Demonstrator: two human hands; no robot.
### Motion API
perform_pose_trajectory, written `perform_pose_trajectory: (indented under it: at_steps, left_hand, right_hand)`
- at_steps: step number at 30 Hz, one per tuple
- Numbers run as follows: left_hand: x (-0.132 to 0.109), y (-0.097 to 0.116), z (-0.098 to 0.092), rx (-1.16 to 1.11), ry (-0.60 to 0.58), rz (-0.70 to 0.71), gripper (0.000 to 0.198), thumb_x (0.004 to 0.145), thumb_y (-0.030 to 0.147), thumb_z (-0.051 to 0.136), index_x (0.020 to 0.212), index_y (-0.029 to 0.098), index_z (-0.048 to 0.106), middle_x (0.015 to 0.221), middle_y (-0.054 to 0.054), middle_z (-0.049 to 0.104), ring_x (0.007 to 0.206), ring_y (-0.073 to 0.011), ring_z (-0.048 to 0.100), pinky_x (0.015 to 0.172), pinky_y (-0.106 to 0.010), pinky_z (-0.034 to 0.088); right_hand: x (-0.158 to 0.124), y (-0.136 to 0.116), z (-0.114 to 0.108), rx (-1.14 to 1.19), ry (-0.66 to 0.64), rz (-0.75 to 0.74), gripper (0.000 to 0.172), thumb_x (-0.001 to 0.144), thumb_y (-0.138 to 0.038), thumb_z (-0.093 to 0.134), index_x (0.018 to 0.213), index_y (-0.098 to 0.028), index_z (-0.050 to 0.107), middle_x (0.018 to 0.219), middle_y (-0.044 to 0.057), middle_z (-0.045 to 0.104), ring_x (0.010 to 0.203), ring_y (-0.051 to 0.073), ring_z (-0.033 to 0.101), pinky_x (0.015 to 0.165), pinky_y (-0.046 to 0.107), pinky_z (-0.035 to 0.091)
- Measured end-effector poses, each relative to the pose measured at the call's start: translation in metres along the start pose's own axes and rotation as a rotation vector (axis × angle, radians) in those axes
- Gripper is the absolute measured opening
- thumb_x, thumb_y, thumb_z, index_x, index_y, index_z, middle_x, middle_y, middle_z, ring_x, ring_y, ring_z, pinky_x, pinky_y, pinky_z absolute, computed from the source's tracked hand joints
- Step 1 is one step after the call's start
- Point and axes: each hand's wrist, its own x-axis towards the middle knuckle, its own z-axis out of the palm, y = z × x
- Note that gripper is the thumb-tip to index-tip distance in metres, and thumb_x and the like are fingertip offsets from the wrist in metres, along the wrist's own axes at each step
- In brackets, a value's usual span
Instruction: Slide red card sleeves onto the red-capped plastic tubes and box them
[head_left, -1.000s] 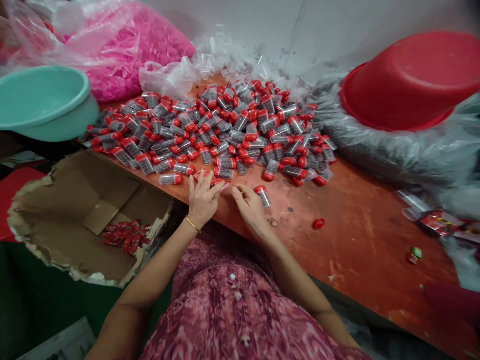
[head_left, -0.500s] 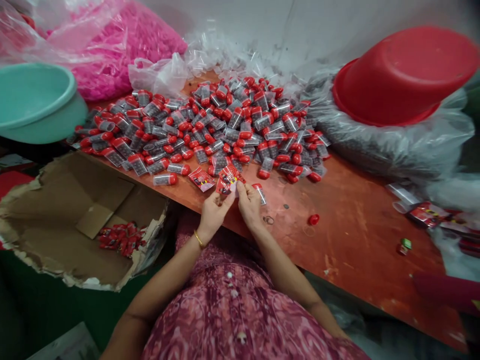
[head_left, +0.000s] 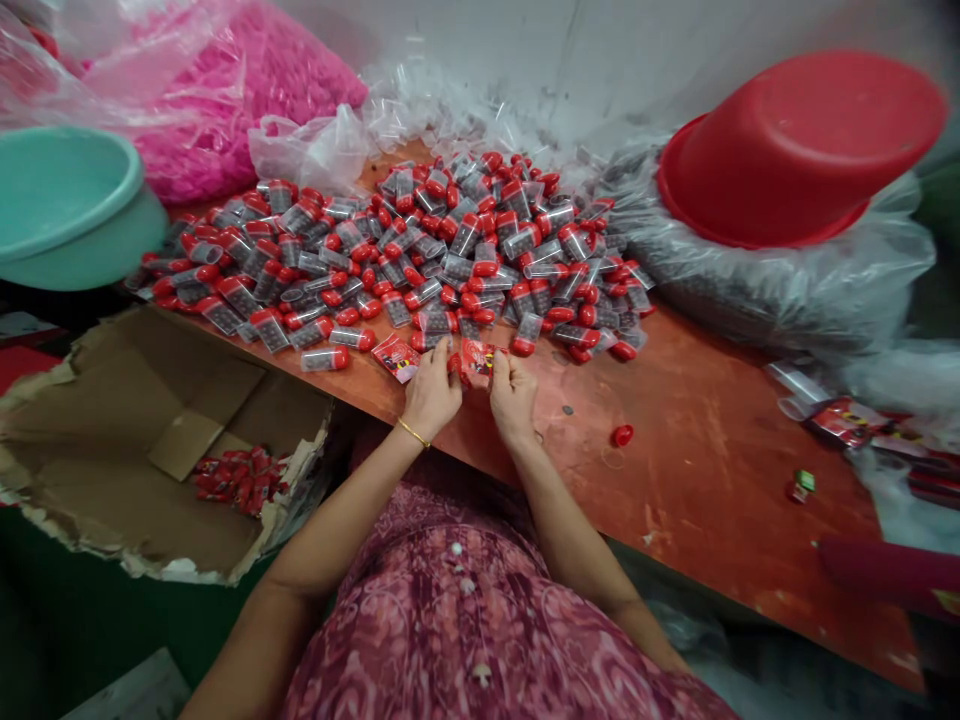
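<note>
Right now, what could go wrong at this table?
1. The red-ended clear tube by the front edge of the table could roll off, perhaps into the open carton.
2. The red packet pinched in the right hand might crease.
3. The small red piece lying loose could get knocked away.

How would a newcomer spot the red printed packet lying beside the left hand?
Find the heap of red-capped clear tubes on the table. At its near edge, just left of the left hand, lies the red printed packet. It is flat, unlike the rounded tubes nearby, and lies free, unlike the similar packet pinched by the right hand.
</note>
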Motion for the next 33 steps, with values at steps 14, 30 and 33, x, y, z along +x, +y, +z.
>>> perform_pose_trajectory:
  at_steps: [14,30,33]
  left_hand:
    - [-0.001,0.003,-0.004,-0.049,-0.024,0.314,0.029,0.081,0.032,0.052,0.103,0.017,0.064,0.141,-0.014,0.044,0.136,-0.0290,0.030,0.110,-0.054,0.014]
    - [0.012,0.017,-0.009,-1.034,0.047,-0.296,0.032,0.050,0.041,0.080,0.063,0.013,0.068,0.061,-0.001,0.065,0.061,-0.0125,0.057,0.062,-0.025,0.046]
    - [0.012,0.013,-0.010,-1.001,0.051,-0.275,0.028,0.052,0.037,0.080,0.062,0.014,0.067,0.062,0.000,0.065,0.065,-0.0137,0.058,0.065,-0.026,0.047]
  right_hand:
    - [-0.005,-0.005,-0.003,0.340,0.018,0.126,0.024,0.079,-0.042,0.052,0.071,-0.019,0.052,0.055,-0.007,0.048,0.047,0.008,0.040,0.048,0.021,0.034]
    - [-0.013,0.001,-0.044,-0.509,-0.083,-0.261,0.035,0.084,-0.047,0.047,0.096,-0.016,0.060,0.092,0.010,0.063,0.086,0.022,0.056,0.079,0.036,0.043]
    - [-0.013,0.013,-0.061,-0.757,-0.084,-0.266,0.056,0.076,-0.054,0.056,0.112,-0.011,0.054,0.105,0.017,0.062,0.095,0.029,0.054,0.083,0.042,0.042]
